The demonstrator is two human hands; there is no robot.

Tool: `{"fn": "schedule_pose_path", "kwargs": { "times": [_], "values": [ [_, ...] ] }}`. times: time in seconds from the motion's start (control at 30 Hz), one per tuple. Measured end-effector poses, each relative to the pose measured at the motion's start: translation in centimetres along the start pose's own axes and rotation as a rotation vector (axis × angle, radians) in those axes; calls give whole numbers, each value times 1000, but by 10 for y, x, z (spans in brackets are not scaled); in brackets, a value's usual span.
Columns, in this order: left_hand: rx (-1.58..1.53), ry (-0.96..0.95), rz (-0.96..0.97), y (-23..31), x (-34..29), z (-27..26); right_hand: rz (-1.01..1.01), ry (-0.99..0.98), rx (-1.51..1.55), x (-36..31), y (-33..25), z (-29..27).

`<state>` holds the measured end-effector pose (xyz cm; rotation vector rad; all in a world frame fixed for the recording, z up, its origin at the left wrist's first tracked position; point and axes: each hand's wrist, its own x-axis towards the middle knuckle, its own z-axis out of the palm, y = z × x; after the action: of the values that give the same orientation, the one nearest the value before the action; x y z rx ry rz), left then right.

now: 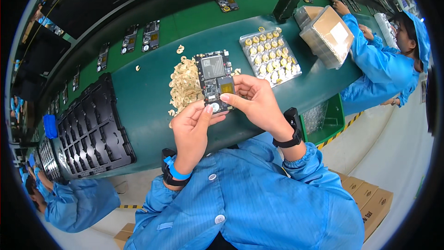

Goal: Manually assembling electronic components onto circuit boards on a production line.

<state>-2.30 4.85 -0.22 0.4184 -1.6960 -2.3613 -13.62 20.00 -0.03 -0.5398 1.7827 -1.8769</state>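
One circuit board (213, 68) is grasped by left hand (190, 122) and right hand (260, 105) between the table's (148, 88) near and far edges; one round disc (215, 107) appears already seated, while many yellow discs (268, 46) are left in the tray (248, 47) by the far edge.

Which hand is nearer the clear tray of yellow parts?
Right. The right hand is just below-left of the tray, holding the circuit board; the left hand is farther left, at the board's bottom.
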Motion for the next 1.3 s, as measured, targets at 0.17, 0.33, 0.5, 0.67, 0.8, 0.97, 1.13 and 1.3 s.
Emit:
{"fn": "schedule_pose_path", "kwargs": {
  "times": [0.17, 0.33, 0.5, 0.67, 0.8, 0.97, 1.13, 1.3],
  "values": [
    [18, 84, 61, -4, -3, -8, -281, 474, -756, -18, 6, -56],
    [152, 101, 168, 1, 2, -15, -195, 461, -964, -35, 7, -97],
    [148, 120, 190, 13, 1, -7, -266, 382, -986, -35, 12, -105],
    [177, 35, 152, 0, -4, -20, 29, 261, -358, -37, -6, -90],
    [279, -20, 156, 3, -1, -16, 141, 67, 42, -30, -25, -47],
    [282, -93, 250, 11, -2, -12, 188, -121, 231, -27, -36, -6],
    [398, -92, 295, 17, -6, -24, 149, -147, 251, -22, -38, 17],
    [387, -49, 297, 16, -6, -28, 92, -125, 176, -22, -29, 28]
  ]
}}
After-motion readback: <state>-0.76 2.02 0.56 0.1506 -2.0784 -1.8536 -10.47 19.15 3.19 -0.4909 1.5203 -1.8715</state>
